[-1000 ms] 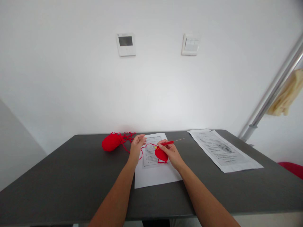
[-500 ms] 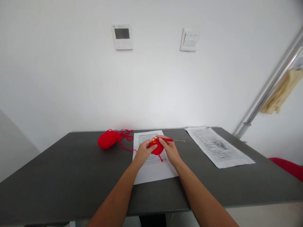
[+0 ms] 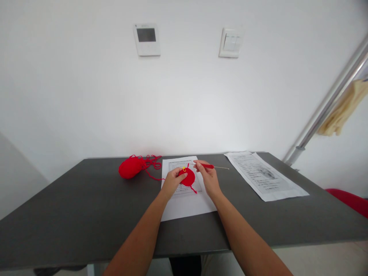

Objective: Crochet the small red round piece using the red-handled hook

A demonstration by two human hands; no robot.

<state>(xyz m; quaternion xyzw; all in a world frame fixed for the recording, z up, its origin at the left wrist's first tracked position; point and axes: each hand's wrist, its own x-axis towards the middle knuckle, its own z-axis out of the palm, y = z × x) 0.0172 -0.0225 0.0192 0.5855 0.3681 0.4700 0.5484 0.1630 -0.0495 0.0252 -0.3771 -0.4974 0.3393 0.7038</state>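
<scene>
My left hand (image 3: 171,181) pinches a round red crocheted piece (image 3: 188,178) with a small yellow marker (image 3: 184,168) on its upper edge. My right hand (image 3: 209,177) is closed on a crochet hook (image 3: 211,166) with a red handle; its metal tip points right. Both hands hover over a printed white sheet (image 3: 185,203) on the dark grey table (image 3: 86,207). A red strand runs left from the piece to a red yarn ball (image 3: 130,168) lying on the table.
A second printed sheet (image 3: 264,175) lies at the table's right back. A white wall with a thermostat panel (image 3: 146,39) and a light switch (image 3: 230,42) rises behind. A slanted metal pole (image 3: 327,115) with a beige cloth (image 3: 343,113) is at right, above something red (image 3: 349,201).
My left hand came from the loose yarn to the red piece and took hold of it. My right hand let the piece go and moved slightly right, keeping the hook.
</scene>
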